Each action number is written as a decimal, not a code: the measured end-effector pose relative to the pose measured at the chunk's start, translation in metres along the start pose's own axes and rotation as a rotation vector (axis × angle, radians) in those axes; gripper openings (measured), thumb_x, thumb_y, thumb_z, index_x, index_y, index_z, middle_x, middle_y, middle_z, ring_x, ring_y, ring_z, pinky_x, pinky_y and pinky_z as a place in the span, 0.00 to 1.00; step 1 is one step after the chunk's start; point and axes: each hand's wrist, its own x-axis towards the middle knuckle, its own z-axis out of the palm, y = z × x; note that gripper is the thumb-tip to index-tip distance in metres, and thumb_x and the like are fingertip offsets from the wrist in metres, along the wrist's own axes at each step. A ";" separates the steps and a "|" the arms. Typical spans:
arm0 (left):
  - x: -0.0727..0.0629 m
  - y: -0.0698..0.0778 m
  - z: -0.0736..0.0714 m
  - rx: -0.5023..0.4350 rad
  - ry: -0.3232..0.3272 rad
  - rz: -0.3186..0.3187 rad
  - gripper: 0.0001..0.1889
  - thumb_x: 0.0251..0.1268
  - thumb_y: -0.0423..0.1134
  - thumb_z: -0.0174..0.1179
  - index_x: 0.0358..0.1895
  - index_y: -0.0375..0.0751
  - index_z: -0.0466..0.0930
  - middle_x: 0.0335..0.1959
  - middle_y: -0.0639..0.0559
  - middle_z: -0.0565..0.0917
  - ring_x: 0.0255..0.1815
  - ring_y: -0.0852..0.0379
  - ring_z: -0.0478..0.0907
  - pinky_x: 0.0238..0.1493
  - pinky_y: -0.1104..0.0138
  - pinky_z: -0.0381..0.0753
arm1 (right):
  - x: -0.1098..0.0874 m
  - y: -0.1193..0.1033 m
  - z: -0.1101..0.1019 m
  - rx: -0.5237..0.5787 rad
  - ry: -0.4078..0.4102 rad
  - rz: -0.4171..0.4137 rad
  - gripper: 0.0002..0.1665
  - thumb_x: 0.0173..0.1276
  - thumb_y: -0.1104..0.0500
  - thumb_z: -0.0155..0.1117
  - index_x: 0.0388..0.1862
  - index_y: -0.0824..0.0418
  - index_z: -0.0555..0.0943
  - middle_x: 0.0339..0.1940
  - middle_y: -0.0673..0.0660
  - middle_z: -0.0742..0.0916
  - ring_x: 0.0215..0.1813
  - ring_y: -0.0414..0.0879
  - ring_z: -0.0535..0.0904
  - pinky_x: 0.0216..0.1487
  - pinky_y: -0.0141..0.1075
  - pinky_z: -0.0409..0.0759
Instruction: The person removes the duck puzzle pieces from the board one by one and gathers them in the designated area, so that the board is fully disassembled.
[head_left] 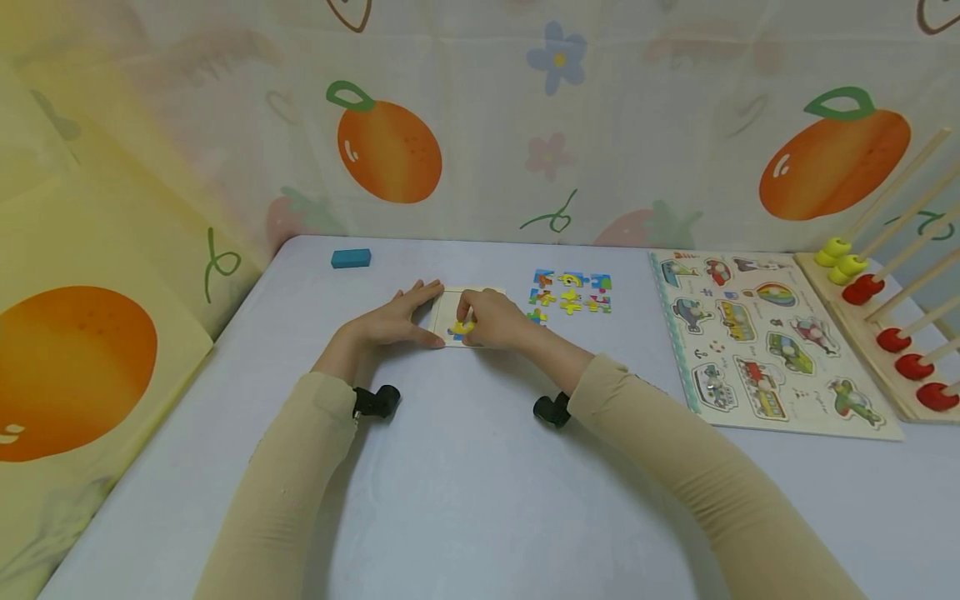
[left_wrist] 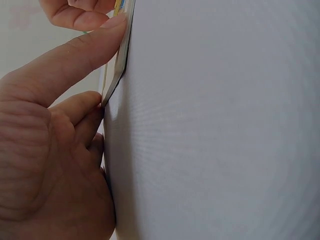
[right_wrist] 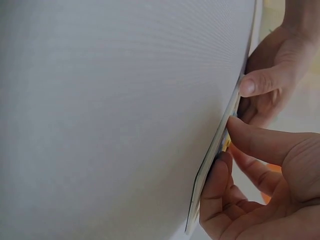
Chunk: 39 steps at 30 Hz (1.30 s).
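Observation:
A small pale puzzle board [head_left: 441,317] with a raised rim lies flat on the table. My left hand [head_left: 400,318] rests at its left side, fingers spread and fairly straight, the thumb [left_wrist: 90,55] touching the near edge. Over the board, my right hand [head_left: 495,320] has curled fingers and pinches a small yellow-and-blue puzzle piece [head_left: 460,329] at the board's near part. In the right wrist view, a bit of yellow piece [right_wrist: 226,143] shows between thumb and fingers; the rest is hidden. Loose puzzle pieces [head_left: 571,301] lie in rows just right of the board.
A blue block [head_left: 351,258] lies at the back left. At the right are a large picture puzzle board [head_left: 765,342] of vehicles and a wooden peg rack [head_left: 847,321] with red and yellow beads. A fruit-patterned cloth [head_left: 480,125] hangs behind the table.

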 end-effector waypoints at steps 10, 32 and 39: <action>-0.002 0.002 0.000 0.007 -0.002 0.013 0.53 0.56 0.49 0.69 0.81 0.52 0.43 0.84 0.53 0.36 0.83 0.40 0.23 0.80 0.38 0.28 | 0.001 0.001 0.000 -0.015 0.028 -0.010 0.19 0.59 0.63 0.72 0.48 0.60 0.78 0.48 0.61 0.84 0.51 0.51 0.76 0.50 0.39 0.74; 0.000 0.002 0.000 0.024 0.001 -0.014 0.53 0.55 0.50 0.69 0.81 0.54 0.44 0.84 0.56 0.37 0.83 0.36 0.24 0.78 0.35 0.29 | -0.001 -0.001 -0.004 0.107 0.067 0.018 0.09 0.66 0.68 0.65 0.45 0.62 0.79 0.41 0.59 0.84 0.43 0.47 0.77 0.41 0.31 0.74; -0.001 0.001 0.000 0.024 -0.002 -0.006 0.53 0.56 0.51 0.69 0.81 0.54 0.44 0.84 0.56 0.37 0.83 0.36 0.24 0.78 0.35 0.28 | -0.002 -0.003 -0.011 0.168 0.053 0.016 0.10 0.65 0.68 0.65 0.45 0.63 0.79 0.39 0.57 0.83 0.42 0.46 0.76 0.41 0.29 0.72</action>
